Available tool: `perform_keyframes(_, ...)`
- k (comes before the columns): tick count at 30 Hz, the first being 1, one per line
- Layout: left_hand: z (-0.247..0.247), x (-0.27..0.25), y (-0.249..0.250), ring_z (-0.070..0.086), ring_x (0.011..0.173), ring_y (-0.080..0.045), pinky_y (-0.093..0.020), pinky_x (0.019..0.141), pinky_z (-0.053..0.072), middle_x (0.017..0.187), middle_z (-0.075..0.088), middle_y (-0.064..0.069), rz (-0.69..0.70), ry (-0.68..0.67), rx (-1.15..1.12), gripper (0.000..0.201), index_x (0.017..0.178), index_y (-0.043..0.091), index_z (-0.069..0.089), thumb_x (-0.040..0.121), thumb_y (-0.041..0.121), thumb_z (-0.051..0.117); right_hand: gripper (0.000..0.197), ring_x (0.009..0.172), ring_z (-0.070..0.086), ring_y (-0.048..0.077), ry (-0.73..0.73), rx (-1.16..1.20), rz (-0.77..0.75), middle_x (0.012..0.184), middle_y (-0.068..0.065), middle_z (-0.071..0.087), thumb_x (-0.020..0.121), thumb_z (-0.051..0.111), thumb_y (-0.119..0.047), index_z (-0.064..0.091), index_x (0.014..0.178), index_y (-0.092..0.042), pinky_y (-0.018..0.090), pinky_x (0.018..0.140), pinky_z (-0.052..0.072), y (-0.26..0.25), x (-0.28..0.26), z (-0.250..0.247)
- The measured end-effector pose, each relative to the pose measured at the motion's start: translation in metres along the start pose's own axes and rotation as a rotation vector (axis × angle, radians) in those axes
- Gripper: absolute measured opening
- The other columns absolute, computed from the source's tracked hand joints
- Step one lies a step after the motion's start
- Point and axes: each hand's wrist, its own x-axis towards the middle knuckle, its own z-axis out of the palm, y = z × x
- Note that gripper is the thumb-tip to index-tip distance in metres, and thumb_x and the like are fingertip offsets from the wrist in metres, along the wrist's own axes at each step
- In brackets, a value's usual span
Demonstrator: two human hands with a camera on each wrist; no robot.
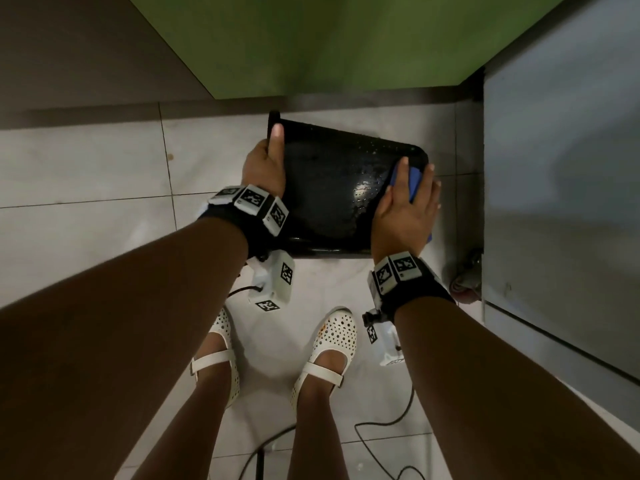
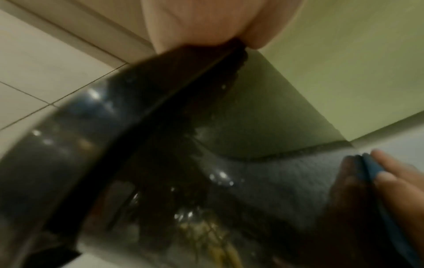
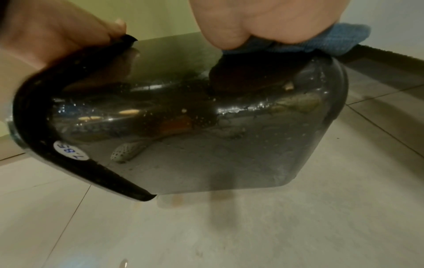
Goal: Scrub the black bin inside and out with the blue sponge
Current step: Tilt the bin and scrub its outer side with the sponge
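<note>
The wet, glossy black bin lies on its side, held above the tiled floor, rim to the left and base to the right. My left hand grips the rim, thumb on the upper wall. My right hand grips the blue sponge and presses it against the outer wall near the base corner. In the right wrist view the sponge sits under my right hand on top of the bin, and the left hand is at the rim. The bin's inside is hidden.
A green wall stands behind the bin and a grey panel to the right, with a caster wheel at its foot. My feet in white shoes stand just below the bin. Black cables trail on the white tile floor.
</note>
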Motion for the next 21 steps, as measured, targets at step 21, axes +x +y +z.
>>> perform_keyframes(21, 0.003, 0.013, -0.012, 0.056, 0.096, -0.024, -0.030, 0.085, 0.042, 0.102, 0.064, -0.012, 0.068, 0.068, 0.019, 0.050, 0.108, 0.006, 0.059, 0.097, 0.044, 0.029, 0.043, 0.135, 0.030, 0.029, -0.038, -0.079, -0.277, 0.147, 0.010, 0.035, 0.095, 0.033, -0.034, 0.040, 0.137, -0.026, 0.050, 0.113, 0.020, -0.062, 0.063, 0.002)
